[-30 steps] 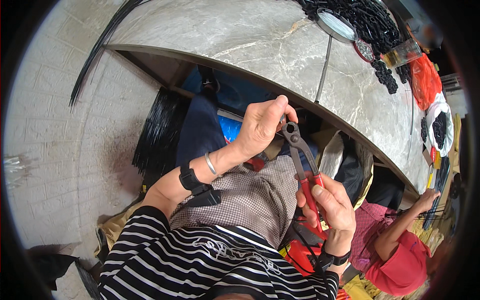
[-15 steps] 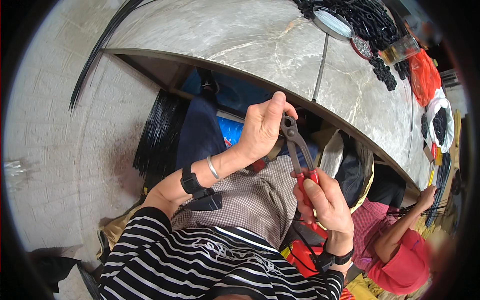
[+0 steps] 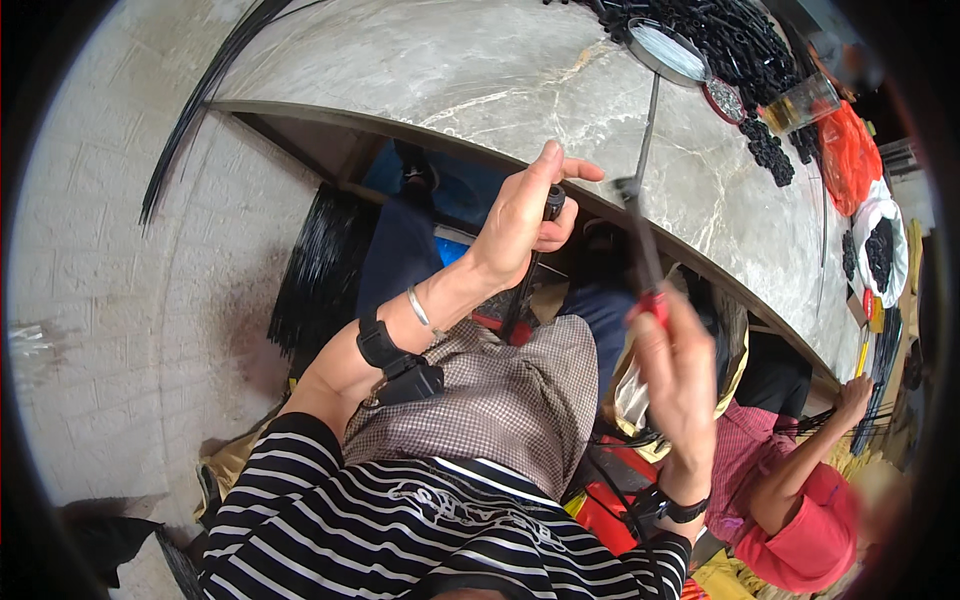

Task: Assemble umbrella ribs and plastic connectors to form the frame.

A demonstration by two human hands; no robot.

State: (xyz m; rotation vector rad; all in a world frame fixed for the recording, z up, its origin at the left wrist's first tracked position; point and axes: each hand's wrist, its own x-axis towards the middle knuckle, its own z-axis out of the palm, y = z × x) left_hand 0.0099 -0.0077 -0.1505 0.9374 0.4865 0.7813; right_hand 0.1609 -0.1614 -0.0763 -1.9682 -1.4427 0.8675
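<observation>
My left hand (image 3: 515,225) is in front of the table edge, with its lower fingers wrapped round a black rod (image 3: 553,203). The rod's thicker black end pokes up out of the grip, and its shaft runs down toward my lap. The thumb and index finger of that hand stretch away from it. To the right, my right hand (image 3: 678,375) grips red-handled pliers (image 3: 645,245) and is smeared by motion. The pliers' dark jaws reach the table edge, apart from the rod, and I cannot tell whether they are closed.
Beyond the edge spreads a grey marbled table (image 3: 430,65). A pile of black parts (image 3: 735,40), a round tray (image 3: 667,50), a red dish (image 3: 723,100) and a red bag (image 3: 850,155) lie far right. Black rods (image 3: 320,270) stand below left. A co-worker's arm (image 3: 810,450) is at right.
The pliers have swung away from my left hand, up and to the right. My left index finger has straightened, and the rod's end now shows in the grip.
</observation>
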